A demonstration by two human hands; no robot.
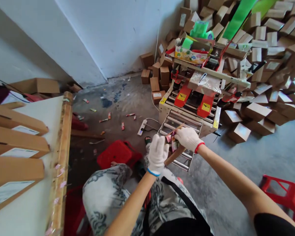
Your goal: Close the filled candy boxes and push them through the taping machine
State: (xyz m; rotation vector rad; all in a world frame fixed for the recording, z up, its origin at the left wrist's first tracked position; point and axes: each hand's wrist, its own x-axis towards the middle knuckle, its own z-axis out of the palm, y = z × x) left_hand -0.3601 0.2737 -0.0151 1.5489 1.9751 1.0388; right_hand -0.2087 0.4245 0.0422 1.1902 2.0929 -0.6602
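Observation:
A small cardboard box (176, 156) with raised flaps sits between my hands at the near end of the roller conveyor. Small colourful packets (173, 143) show inside it. My left hand (158, 154), in a white knit glove with a blue cuff, is open at the box's left side, its fingers stretched out. From the right, my right hand (187, 139), in a white glove with a red cuff, reaches over the box. Its fingers are bent together at the packets. The fingertips are hidden, so what they grip cannot be made out.
Ahead stands a carton-sealing machine (193, 98) with green tape rolls (200, 29) on top. Cartons (258, 111) are heaped behind it. A power strip (142, 127) and scattered packets lie on the floor. Red stools (118, 153) stand nearby; long boxes (17, 144) rest on the left table.

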